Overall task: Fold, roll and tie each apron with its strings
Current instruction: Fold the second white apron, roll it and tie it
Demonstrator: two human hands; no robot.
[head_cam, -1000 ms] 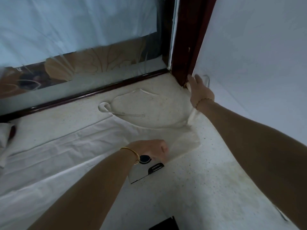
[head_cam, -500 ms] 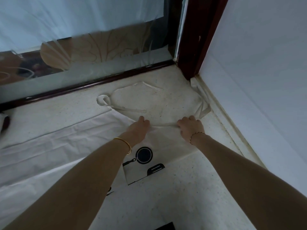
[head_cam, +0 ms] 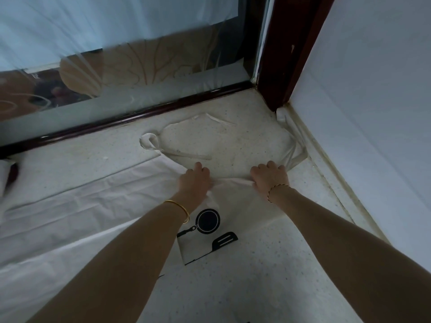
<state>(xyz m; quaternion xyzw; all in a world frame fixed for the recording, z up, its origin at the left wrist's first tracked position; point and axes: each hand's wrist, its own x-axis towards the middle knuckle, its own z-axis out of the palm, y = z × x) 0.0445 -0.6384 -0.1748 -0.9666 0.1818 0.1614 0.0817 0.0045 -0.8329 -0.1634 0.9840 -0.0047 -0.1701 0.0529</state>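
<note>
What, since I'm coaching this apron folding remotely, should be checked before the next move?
1. Left hand grips the apron at its top edge: ok.
2. Right hand grips the same edge: ok.
3. Apron lies smooth: not ok, it is creased and bunched between the hands.
4. Neck strap lies spread out beyond the hands: ok.
5. Waist strings within reach: cannot tell, none plainly visible.

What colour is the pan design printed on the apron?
The pan design is black on the white apron; the head view shows it.
</note>
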